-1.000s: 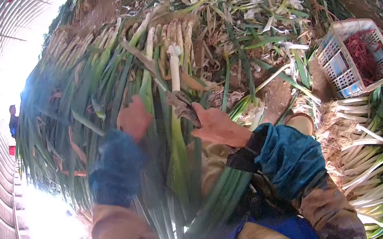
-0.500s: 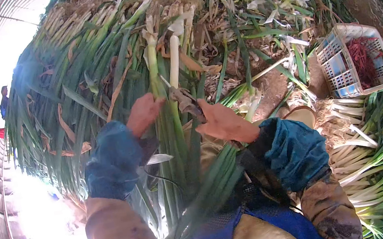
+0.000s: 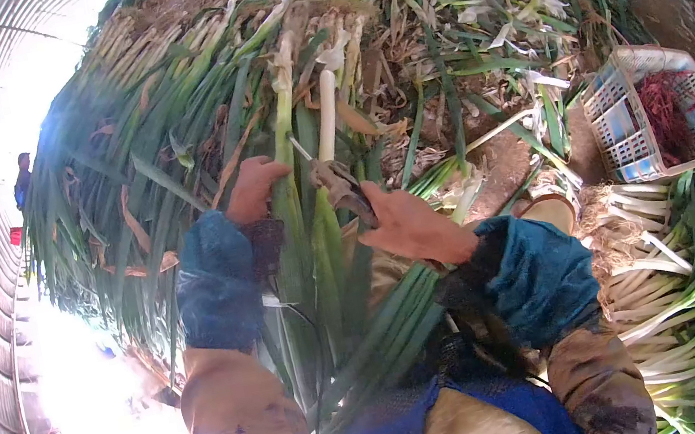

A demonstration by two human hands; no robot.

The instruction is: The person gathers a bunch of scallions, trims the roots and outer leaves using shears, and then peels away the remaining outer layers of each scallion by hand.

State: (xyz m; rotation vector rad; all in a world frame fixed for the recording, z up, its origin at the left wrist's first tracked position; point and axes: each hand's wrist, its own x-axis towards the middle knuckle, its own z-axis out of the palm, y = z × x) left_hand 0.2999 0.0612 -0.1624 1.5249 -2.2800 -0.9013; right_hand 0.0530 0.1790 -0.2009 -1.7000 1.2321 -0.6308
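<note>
My left hand (image 3: 254, 190) is closed round the green leaves of a long green onion (image 3: 284, 118), whose root end points up and away. Close to its right, my right hand (image 3: 407, 221) grips a dark tool (image 3: 345, 192) with a thin metal tip reaching left toward the onion leaves. Just above the tool stands a second onion with a bare white stalk (image 3: 328, 115). Its lower part is hidden behind the tool. More long leaves (image 3: 392, 328) lie across my lap below my right hand.
A large heap of green onions (image 3: 128, 152) spreads at the left, with trimmed leaf scraps (image 3: 470, 16) beyond. At the right are a white basket (image 3: 666, 159) with red ties (image 3: 668, 116) and a row of cleaned onions (image 3: 650, 287). A person (image 3: 23, 182) stands far left.
My left hand has risen toward the onion's upper leaves and closed round them. The onion by it now stands apart from the white-stalked one. My right hand has shifted slightly right with the tool.
</note>
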